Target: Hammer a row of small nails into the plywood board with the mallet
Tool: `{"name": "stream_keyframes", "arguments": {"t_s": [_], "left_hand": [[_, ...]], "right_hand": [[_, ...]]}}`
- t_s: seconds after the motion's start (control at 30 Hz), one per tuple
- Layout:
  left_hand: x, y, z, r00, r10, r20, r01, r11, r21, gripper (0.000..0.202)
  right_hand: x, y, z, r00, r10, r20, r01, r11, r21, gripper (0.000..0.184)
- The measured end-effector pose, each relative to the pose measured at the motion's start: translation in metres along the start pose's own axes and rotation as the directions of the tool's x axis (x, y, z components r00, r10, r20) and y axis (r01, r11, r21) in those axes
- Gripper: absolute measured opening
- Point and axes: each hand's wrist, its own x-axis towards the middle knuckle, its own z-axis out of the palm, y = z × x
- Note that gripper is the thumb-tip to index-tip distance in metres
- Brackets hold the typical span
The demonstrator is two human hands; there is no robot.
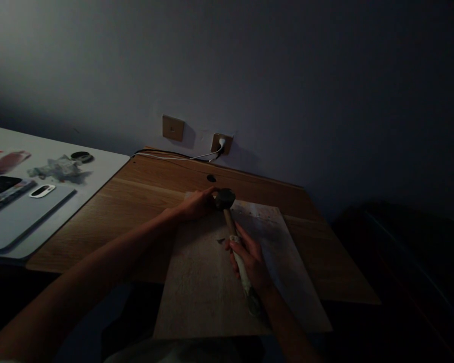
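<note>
My right hand [249, 252] is wrapped round the handle of a hammer [230, 224], whose lower grip looks wrapped in pale material. The dark hammer head points away from me, over the far part of a flat wooden board [208, 282]. My left hand [199, 203] rests at the board's far edge, its fingers drawn together right beside the hammer head. Whatever those fingers pinch, if anything, is hidden by the head and the dim light. Several small dark spots run in a row along the board's far side. A small dark scrap [221, 241] lies left of my right hand.
The board lies on a wooden desk [151, 176] against the wall. White and black cables lead to a wall socket [222, 144]. On a white table [109, 164] at left are a closed laptop-like slab [30, 219], a crumpled clear bag [62, 169] and a round dark object [81, 157].
</note>
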Motion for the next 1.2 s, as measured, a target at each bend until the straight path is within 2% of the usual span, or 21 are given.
{"name": "stream_keyframes", "arguments": {"t_s": [0.13, 0.27, 0.4, 0.5, 0.57, 0.67, 0.73, 0.8, 0.9, 1.0, 1.13, 1.2], "left_hand": [[0.0, 0.003, 0.0, 1.0, -0.014, 0.017, 0.014, 1.0, 0.002, 0.062], [0.0, 0.004, -0.003, 1.0, -0.025, 0.018, 0.025, 1.0, 0.004, 0.053], [0.0, 0.006, -0.019, 1.0, 0.019, -0.016, -0.019, 1.0, -0.022, 0.048], [-0.004, 0.017, -0.034, 0.994, 0.078, -0.07, -0.082, 0.996, -0.046, 0.028], [-0.011, 0.031, -0.036, 0.989, 0.143, 0.042, -0.142, 0.99, -0.027, 0.021], [-0.023, 0.051, -0.026, 0.923, 0.255, 0.288, -0.282, 0.958, 0.056, 0.018], [-0.03, 0.059, -0.015, 0.882, 0.313, 0.352, -0.37, 0.923, 0.107, 0.013], [-0.033, 0.06, -0.007, 0.863, 0.347, 0.368, -0.416, 0.901, 0.126, 0.008], [-0.033, 0.053, -0.004, 0.856, 0.373, 0.356, -0.435, 0.894, 0.109, 0.004], [-0.027, 0.036, -0.013, 0.887, 0.371, 0.275, -0.418, 0.899, 0.134, 0.005], [-0.019, 0.005, -0.026, 0.968, 0.222, 0.12, -0.242, 0.952, 0.19, 0.011], [-0.017, -0.007, -0.03, 0.984, 0.166, 0.07, -0.177, 0.965, 0.192, 0.013]], "right_hand": [[-0.002, 0.0, 0.001, 1.0, -0.002, 0.006, 0.002, 1.0, -0.012, 0.07], [-0.001, -0.001, 0.003, 1.0, -0.017, -0.009, 0.016, 0.999, -0.041, 0.069], [-0.003, -0.001, 0.002, 1.0, -0.013, -0.025, 0.012, 1.0, -0.02, 0.073], [-0.005, -0.002, 0.0, 0.995, -0.048, -0.089, 0.052, 0.998, 0.035, 0.073], [-0.005, -0.002, -0.003, 0.988, -0.071, -0.135, 0.081, 0.994, 0.072, 0.07], [-0.004, -0.003, -0.007, 0.981, -0.083, -0.173, 0.104, 0.988, 0.116, 0.067], [-0.002, -0.004, -0.009, 0.981, -0.081, -0.179, 0.106, 0.985, 0.136, 0.068], [-0.001, -0.004, -0.01, 0.981, -0.075, -0.178, 0.101, 0.985, 0.142, 0.069], [-0.002, -0.004, -0.009, 0.983, -0.066, -0.17, 0.088, 0.988, 0.127, 0.07], [-0.003, -0.003, -0.007, 0.985, -0.049, -0.166, 0.065, 0.994, 0.089, 0.069], [-0.005, -0.003, -0.006, 0.987, -0.029, -0.158, 0.042, 0.996, 0.08, 0.07], [-0.005, -0.003, -0.005, 0.988, -0.027, -0.149, 0.039, 0.996, 0.078, 0.071]]}}
